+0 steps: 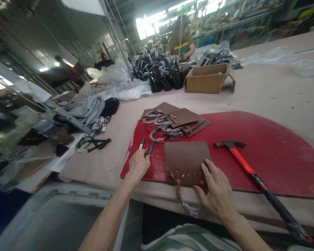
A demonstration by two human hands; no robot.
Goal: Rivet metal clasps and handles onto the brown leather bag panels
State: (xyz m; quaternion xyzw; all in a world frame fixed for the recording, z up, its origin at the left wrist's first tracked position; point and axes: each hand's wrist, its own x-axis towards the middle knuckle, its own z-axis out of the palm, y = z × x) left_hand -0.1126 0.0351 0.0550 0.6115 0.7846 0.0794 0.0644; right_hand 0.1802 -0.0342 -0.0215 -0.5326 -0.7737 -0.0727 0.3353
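A brown leather-like bag panel [187, 157] lies flat on a red board [272, 153], its plastic-wrapped handle [189, 208] hanging over the table's front edge. My right hand [218, 190] rests on the panel's lower right corner with fingers apart, the thumb near the handle's base. Left of the panel, my left hand [138, 164] has its fingers curled down over small slim tools; whatever is in its grip is mostly hidden. A light-coloured metal strip [141, 143] and a dark bar [151, 149] stick out past the fingertips. Small bits are scattered on the panel.
A claw hammer [242, 160] with an orange and black handle lies at the right. Behind the panel is a pile of similar brown panels [185, 116]. Farther back are a cardboard box [205, 82], black bags [162, 71] and a co-worker [184, 47]. A grey bin [68, 212] stands at lower left.
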